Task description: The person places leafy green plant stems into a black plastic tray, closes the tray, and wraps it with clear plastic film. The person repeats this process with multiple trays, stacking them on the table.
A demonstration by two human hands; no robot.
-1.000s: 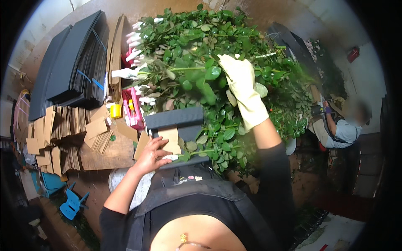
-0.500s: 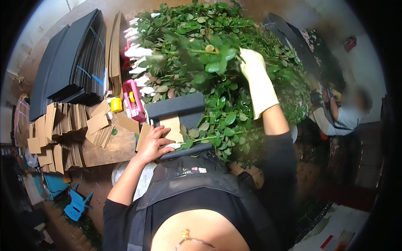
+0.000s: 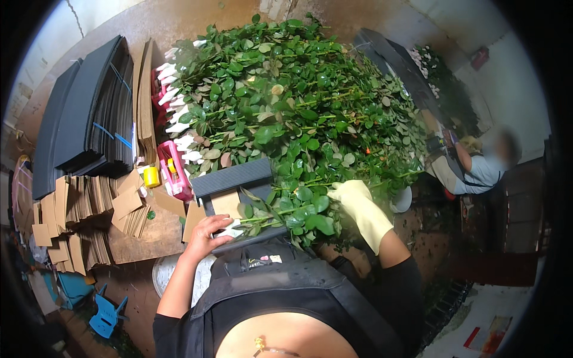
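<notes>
My bare left hand (image 3: 209, 234) lies at the near left of a dark corrugated wrapper (image 3: 233, 178), its fingers closed on a white-sleeved flower head (image 3: 231, 230). Leafy green flower stems (image 3: 286, 212) run right from that head across the wrapper. At their other end is my right hand (image 3: 361, 210), in a pale yellow glove, its fingers closed around the stems. A brown cardboard piece (image 3: 225, 203) shows inside the wrapper. Beyond both hands lies a large heap of leafy stems (image 3: 298, 101), with white-sleeved heads (image 3: 179, 116) along its left side.
On the left stand stacked dark boards (image 3: 89, 113) and brown cardboard pieces (image 3: 92, 197). A pink tape dispenser (image 3: 174, 173) and a yellow container (image 3: 151, 176) sit by the wrapper. A blue stool (image 3: 107, 313) is on the floor. Another person (image 3: 486, 167) works at far right.
My right hand has come down and nearer from above the heap, bringing a leafy stem to the wrapper. My left hand has shifted slightly and its fingers have drawn in around the white-sleeved head.
</notes>
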